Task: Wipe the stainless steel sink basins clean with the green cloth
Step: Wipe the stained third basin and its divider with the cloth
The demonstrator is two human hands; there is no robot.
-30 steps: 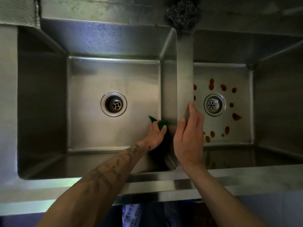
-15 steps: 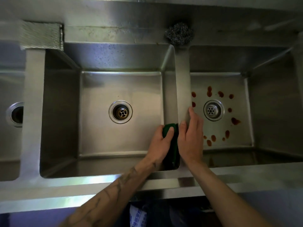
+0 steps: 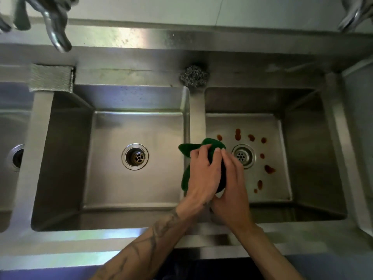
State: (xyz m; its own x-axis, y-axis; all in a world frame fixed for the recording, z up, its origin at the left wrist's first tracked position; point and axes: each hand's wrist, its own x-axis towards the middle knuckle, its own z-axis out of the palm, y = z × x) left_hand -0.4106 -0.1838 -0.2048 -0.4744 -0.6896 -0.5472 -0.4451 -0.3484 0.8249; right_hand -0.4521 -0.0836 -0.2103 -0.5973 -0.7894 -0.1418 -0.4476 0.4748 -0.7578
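- My left hand (image 3: 201, 174) is knuckles-up over the divider (image 3: 196, 118) between the middle basin (image 3: 121, 188) and the right basin (image 3: 279, 190).
- Its fingers (image 3: 207, 147) are curled down over the cloth (image 3: 186, 150) and clamp it. Green folds stick out past the fingertips and down the left side of the hand.
- My right hand (image 3: 232, 186) lies just beside the left, heel to heel, on the right-basin side.
- Its fingers are together and almost straight, laid against the right side of the cloth. The thumb is hidden.
- The cloth is bunched between both hands, above the divider and the right basin's left edge. I cannot tell whether it touches the steel.
- Both forearms come up from the bottom edge and cross the sink's front rim (image 3: 80, 239). The tattooed left one slants up to the right, the right one up to the left, so the wrists meet.
- Red-brown spots (image 3: 269, 169) ring the right basin's drain (image 3: 243, 155), near my right fingertips.
- The middle basin's drain (image 3: 134, 156) is well apart from my hands.
- A steel scourer (image 3: 193, 75) sits on the back ledge, at the far end of the divider.
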